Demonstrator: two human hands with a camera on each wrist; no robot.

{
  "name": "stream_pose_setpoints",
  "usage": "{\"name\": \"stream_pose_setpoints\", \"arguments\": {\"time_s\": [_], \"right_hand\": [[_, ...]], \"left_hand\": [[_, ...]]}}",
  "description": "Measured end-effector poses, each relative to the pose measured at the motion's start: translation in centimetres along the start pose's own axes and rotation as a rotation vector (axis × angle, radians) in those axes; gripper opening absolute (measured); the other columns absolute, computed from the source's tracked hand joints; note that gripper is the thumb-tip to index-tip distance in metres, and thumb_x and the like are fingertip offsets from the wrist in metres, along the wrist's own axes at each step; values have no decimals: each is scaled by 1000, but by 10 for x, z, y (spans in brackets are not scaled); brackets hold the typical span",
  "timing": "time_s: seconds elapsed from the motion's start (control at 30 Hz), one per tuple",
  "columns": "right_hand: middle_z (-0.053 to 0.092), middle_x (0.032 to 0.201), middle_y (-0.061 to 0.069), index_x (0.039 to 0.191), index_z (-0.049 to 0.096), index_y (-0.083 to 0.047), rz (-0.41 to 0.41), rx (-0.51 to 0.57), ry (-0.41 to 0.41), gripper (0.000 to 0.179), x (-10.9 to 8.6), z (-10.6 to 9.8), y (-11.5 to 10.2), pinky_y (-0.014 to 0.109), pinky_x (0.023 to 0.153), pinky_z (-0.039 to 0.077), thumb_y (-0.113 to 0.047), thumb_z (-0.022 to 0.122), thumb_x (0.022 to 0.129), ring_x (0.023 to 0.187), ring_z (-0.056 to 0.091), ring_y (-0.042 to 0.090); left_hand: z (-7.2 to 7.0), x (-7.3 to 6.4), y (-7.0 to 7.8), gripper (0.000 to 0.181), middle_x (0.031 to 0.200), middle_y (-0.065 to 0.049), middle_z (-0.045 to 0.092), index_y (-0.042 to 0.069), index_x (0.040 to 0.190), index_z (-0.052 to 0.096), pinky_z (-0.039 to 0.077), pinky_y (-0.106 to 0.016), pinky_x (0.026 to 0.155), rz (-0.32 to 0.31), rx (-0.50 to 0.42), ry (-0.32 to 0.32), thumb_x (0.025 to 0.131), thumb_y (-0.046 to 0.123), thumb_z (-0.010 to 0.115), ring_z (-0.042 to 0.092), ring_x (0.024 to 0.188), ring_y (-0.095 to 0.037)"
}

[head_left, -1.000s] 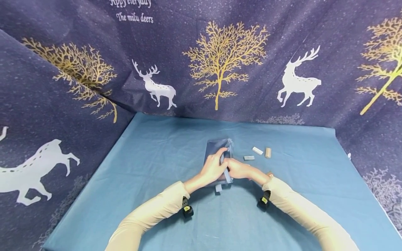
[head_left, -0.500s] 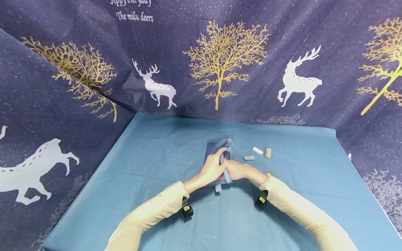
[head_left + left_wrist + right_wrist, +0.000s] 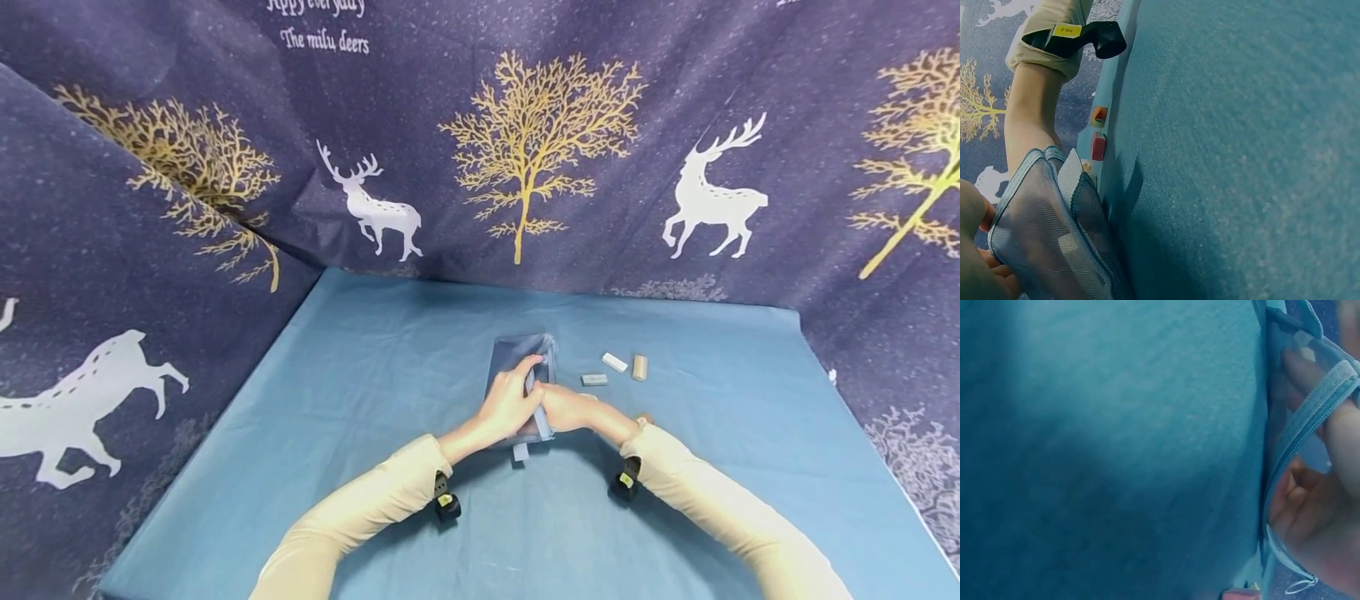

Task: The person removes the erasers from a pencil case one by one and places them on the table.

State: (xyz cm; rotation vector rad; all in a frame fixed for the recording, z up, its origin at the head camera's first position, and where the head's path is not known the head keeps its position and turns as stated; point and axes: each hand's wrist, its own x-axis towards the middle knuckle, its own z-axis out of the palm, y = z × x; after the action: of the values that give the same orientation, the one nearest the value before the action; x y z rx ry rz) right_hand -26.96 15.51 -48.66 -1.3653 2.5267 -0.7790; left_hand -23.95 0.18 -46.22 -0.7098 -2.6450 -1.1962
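A blue mesh zipper pouch (image 3: 512,346) stands at mid-table, its zipped mouth spread on the right. My left hand (image 3: 510,404) grips the pouch near that mouth, and its curled fingers (image 3: 1000,275) show at the pouch's side in the left wrist view. My right hand (image 3: 566,407) reaches into the mouth from the right. In the right wrist view, some of its fingers (image 3: 1292,494) are curled behind the zipper edge; what they hold is hidden. Through the mesh, a pale block (image 3: 1075,253) shows inside the pouch.
Right of the pouch lie a white block (image 3: 614,362), a grey block (image 3: 594,380) and a tan block (image 3: 640,367). A red block (image 3: 1098,147) and an orange-brown block (image 3: 1099,116) lie near the right forearm. A patterned curtain (image 3: 480,167) hangs behind the blue-covered table (image 3: 375,350).
Between one second and half a second ago, my right hand shifted slightly left, deeper into the pouch's mouth. Since then both hands and the pouch have stayed nearly still.
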Motion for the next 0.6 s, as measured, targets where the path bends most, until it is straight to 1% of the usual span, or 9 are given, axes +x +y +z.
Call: {"name": "stream_pose_setpoints", "arguments": {"time_s": [0.13, 0.23, 0.27, 0.33, 0.37, 0.47, 0.5, 0.53, 0.6], "right_hand": [[66, 99, 5, 103, 64, -9, -2, 24, -27, 29, 0, -2, -1, 31, 84, 48, -27, 67, 81, 93, 62, 17], [65, 103, 6, 107, 62, -8, -5, 31, -28, 32, -1, -1, 0, 32, 87, 47, -27, 66, 82, 96, 61, 18], [65, 102, 6, 107, 62, -8, -10, 39, -28, 31, -1, -1, 1, 32, 87, 47, -27, 65, 82, 96, 61, 18], [66, 101, 5, 106, 62, -8, -25, 49, -16, 31, -1, 0, 3, 31, 86, 47, -27, 66, 82, 95, 61, 17], [66, 99, 5, 104, 62, -8, -34, 51, -5, 29, -1, 1, 4, 31, 85, 47, -26, 66, 82, 93, 61, 16], [65, 97, 3, 101, 62, -11, -32, 58, 6, 23, 0, 1, 6, 30, 83, 48, -24, 65, 83, 90, 60, 13], [65, 98, 2, 101, 62, -12, -20, 44, 14, 23, 0, 1, 6, 30, 83, 48, -24, 66, 82, 90, 59, 12], [64, 97, 2, 100, 62, -12, -1, 39, 14, 22, -1, 1, 6, 30, 81, 48, -23, 66, 82, 89, 59, 12], [63, 98, 2, 101, 61, -12, 40, 13, 12, 23, -1, 0, 6, 30, 80, 48, -23, 67, 81, 88, 57, 12]], "left_hand": [[1, 0, -1, 44, 59, -7, 57, 8, 130, 48, 41, -20, 56, 7, 7, 6, 86, 15, 49, 40, 50, -8], [1, 0, -1, 45, 71, -12, 64, 7, 130, 48, 45, -24, 61, 8, 16, 6, 86, 15, 48, 49, 56, -13], [1, 0, -1, 45, 79, -13, 67, 6, 130, 48, 47, -25, 64, 10, 17, 9, 86, 15, 49, 54, 61, -14], [1, 0, -1, 44, 93, -14, 69, 7, 130, 48, 49, -27, 69, 12, 24, 12, 86, 15, 49, 60, 72, -15], [0, 0, -1, 45, 94, -15, 68, 7, 130, 48, 49, -27, 69, 12, 27, 7, 86, 16, 49, 60, 72, -16], [-4, 2, -2, 46, 81, -19, 66, 7, 132, 46, 44, -25, 54, 15, 30, -43, 87, 16, 49, 52, 57, -16], [-7, 3, -3, 45, 85, -20, 66, 6, 132, 46, 41, -26, 49, 26, 43, -67, 88, 17, 48, 48, 52, -17], [-10, 4, -4, 43, 89, -20, 66, 6, 131, 46, 41, -25, 50, 46, 69, -92, 90, 18, 47, 50, 52, -17], [-18, 8, -5, 41, 103, -22, 64, 5, 130, 47, 48, -28, 57, 92, 132, -155, 93, 22, 44, 60, 64, -21]]}}
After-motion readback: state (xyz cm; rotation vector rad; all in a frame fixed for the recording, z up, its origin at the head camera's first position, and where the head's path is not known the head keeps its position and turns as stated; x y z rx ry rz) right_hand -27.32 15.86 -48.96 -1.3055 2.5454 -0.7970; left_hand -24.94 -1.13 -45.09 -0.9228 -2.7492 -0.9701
